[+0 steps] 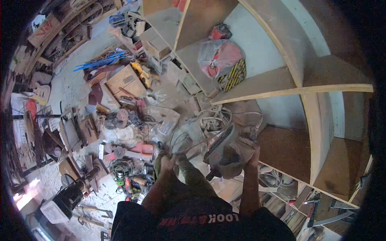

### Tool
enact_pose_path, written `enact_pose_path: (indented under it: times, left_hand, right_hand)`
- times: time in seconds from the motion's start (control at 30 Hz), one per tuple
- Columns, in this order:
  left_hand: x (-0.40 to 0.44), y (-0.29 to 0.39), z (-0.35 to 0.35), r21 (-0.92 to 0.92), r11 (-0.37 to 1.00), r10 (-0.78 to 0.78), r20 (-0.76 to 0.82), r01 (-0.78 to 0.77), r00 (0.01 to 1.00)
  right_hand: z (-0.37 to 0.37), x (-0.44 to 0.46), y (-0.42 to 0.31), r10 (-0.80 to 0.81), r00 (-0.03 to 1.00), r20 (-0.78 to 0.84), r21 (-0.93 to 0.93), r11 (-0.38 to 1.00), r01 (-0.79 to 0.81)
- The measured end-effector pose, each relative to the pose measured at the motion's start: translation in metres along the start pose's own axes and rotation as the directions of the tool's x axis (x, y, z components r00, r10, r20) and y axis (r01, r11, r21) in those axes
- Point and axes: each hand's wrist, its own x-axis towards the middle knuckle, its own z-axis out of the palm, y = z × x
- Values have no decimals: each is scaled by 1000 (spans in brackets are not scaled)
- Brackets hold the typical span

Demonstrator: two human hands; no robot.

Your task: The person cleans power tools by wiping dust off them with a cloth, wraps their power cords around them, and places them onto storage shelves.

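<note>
- Right hand (pixel 253 156) pinches the right edge of the dusty grey object (pixel 229 154), right of centre.
- Left hand (pixel 166 161), near centre, closes around a cord (pixel 198 146).
- Shirt (pixel 201 225), bottom: "LOOK"; other letters blurred.
- Red lettering, unclear, on box (pixel 43 30), upper left.

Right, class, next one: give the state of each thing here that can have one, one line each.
Cord: partly looped
Left hand: closed on the cord
Grey item: dusty, held up
Right hand: gripping the grey item
Plastic bag: full, red showing through
Blue strips: loosely heaped
Shelving: open-fronted
</note>
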Motion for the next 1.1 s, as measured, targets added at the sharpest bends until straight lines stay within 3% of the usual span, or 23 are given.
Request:
enact_pose_path:
  times: [0.07,0.13,0.2,0.27,0.33,0.4,0.43,0.5,0.57,0.63,0.67,0.7,0.73,0.77,0.87,0.9,1.0,1.03,1.1]
  left_hand:
    - [27,-87,-46,194,965,-213,195,175,957]
    - [11,-34,-98,128,981,-156,70,147,985]
    - [6,-33,-146,282,947,-169,24,156,985]
    - [10,-108,-177,368,924,-61,-135,107,989]
    - [-8,-94,-204,267,945,-122,-252,190,960]
    - [-5,-171,-230,282,909,-186,-387,308,903]
    - [-14,-169,-238,280,905,-194,-396,319,898]
    - [-25,-163,-253,110,936,-260,-423,334,868]
    - [-18,-246,-271,202,918,-199,-513,342,835]
    - [-30,-196,-280,-175,860,-492,-532,479,689]
    - [-23,-234,-289,-148,820,-551,-472,554,689]
    - [-16,-264,-296,-52,836,-492,-514,547,703]
    - [-17,-246,-300,45,843,-427,-549,536,718]
    - [-18,-226,-290,-266,812,-566,-580,520,586]
    - [17,-294,-286,-172,890,-428,-635,423,643]
    - [15,-250,-278,-281,883,-470,-539,377,699]
    - [49,-274,-251,-362,887,-442,-493,285,749]
    - [44,-221,-240,-161,946,-321,-576,281,752]
    - [60,-143,-234,126,749,-584,-338,650,738]
  right_hand:
    - [20,-16,2,23,1000,-3,14,1000,-23]
    - [35,-23,9,32,999,-7,26,999,-31]
    - [38,-25,26,91,991,-99,126,989,-78]
    - [13,-14,55,42,999,-12,68,997,-41]
    - [26,-17,64,7,997,82,10,1000,-8]
    - [48,-23,68,49,995,89,95,994,-57]
    - [58,-29,71,60,994,93,92,993,-69]
    - [75,-34,77,63,997,-38,109,992,-58]
    - [81,-39,81,46,999,29,70,996,-48]
    - [96,-47,83,39,994,100,30,999,-42]
    - [111,-52,84,20,999,34,53,998,-22]
    - [122,-56,86,1,1000,-30,75,997,1]
    - [122,-56,90,7,1000,-20,71,997,-6]
    - [118,-52,95,44,998,-38,29,999,-43]
    - [122,-42,108,105,994,-12,26,994,-105]
    - [126,-40,110,137,990,32,61,988,-139]
    - [154,-52,109,93,993,72,-13,996,-92]
    - [179,-67,100,154,975,157,79,983,-168]
    - [178,-60,110,116,988,104,10,993,-118]
